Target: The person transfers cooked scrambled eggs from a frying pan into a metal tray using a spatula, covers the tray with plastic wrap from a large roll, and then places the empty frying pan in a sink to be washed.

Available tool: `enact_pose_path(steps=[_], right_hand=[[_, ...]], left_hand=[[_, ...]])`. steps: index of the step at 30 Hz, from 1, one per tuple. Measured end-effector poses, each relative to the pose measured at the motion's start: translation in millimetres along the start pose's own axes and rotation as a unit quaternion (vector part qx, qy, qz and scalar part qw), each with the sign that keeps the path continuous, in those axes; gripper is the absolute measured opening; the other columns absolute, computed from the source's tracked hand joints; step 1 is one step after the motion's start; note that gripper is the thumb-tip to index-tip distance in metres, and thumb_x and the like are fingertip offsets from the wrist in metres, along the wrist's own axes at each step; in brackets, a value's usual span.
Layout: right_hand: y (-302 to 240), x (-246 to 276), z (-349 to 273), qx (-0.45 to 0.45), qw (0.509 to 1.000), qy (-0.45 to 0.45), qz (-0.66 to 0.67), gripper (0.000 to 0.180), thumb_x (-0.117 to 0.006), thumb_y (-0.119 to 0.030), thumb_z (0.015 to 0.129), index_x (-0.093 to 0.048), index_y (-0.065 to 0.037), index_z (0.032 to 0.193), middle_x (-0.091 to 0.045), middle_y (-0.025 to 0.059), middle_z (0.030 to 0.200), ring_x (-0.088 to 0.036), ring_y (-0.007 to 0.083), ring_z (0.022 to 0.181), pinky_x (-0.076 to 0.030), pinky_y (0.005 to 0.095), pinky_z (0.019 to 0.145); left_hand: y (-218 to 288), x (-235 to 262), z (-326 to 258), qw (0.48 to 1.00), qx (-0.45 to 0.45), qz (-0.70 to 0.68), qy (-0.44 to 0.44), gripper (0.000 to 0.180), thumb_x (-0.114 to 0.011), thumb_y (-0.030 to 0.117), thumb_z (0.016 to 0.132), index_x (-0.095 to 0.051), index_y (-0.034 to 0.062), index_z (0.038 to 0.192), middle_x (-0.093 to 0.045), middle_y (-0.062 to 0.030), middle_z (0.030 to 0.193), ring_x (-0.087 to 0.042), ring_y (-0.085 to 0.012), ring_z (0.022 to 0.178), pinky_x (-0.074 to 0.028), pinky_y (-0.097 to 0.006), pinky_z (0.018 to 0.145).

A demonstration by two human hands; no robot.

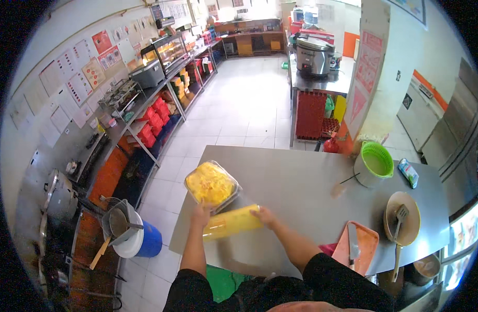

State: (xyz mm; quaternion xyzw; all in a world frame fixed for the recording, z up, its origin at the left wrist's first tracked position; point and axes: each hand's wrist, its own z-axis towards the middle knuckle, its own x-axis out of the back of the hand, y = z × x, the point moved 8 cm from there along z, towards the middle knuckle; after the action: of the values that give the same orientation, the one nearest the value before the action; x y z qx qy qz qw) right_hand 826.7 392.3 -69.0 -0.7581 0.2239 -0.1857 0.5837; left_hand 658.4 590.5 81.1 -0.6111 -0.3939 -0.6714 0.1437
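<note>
A clear-walled tray heaped with shredded yellow food is at the left part of the steel table. My left hand closes on the tray's near edge, its fingertips partly hidden. Just nearer to me lies a long yellow roll of plastic film. My right hand is closed on the roll's right end. A thin see-through sheet shows between the tray and the roll, beside the tray's right corner.
On the table's right are a frying pan with a spatula, a knife on an orange tray, a green basket in a white bucket and a blue-white packet. A blue bucket stands left, on the floor.
</note>
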Motion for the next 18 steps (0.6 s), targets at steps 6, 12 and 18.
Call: enact_pose_path(steps=[6, 12, 18], right_hand=[[-54, -23, -116, -0.086, 0.993, -0.073, 0.021, 0.032, -0.056, -0.031, 0.088, -0.061, -0.004, 0.103, -0.063, 0.0057, 0.093, -0.058, 0.0146, 0.082, -0.046, 0.033, 0.076], [-4, 14, -173, 0.1, 0.992, -0.076, -0.028, 0.034, -0.062, -0.026, 0.084, -0.056, -0.004, 0.109, -0.062, 0.0062, 0.098, -0.059, 0.0163, 0.085, -0.047, 0.0335, 0.076], [21, 6, -226, -0.129, 0.991, -0.005, 0.022, 0.034, -0.065, -0.028, 0.081, -0.06, -0.005, 0.106, -0.063, 0.0081, 0.095, -0.059, 0.0178, 0.083, -0.048, 0.0339, 0.073]], left_hand=[[-33, -61, -82, 0.987, 0.042, -0.1, -0.121, 0.106, -0.065, 0.057, 0.071, -0.008, 0.005, 0.143, -0.034, -0.029, 0.136, -0.035, -0.0368, 0.127, -0.033, -0.038, 0.101], [29, -69, -125, 0.993, 0.003, -0.035, -0.117, 0.107, -0.066, 0.055, 0.07, -0.006, 0.0042, 0.143, -0.024, -0.0289, 0.14, -0.021, -0.0362, 0.134, -0.026, -0.045, 0.105], [178, -109, -173, 0.865, -0.464, -0.159, -0.102, 0.045, -0.061, 0.038, 0.078, -0.058, 0.01, 0.112, -0.048, -0.0177, 0.127, -0.041, -0.0305, 0.121, -0.029, -0.04, 0.102]])
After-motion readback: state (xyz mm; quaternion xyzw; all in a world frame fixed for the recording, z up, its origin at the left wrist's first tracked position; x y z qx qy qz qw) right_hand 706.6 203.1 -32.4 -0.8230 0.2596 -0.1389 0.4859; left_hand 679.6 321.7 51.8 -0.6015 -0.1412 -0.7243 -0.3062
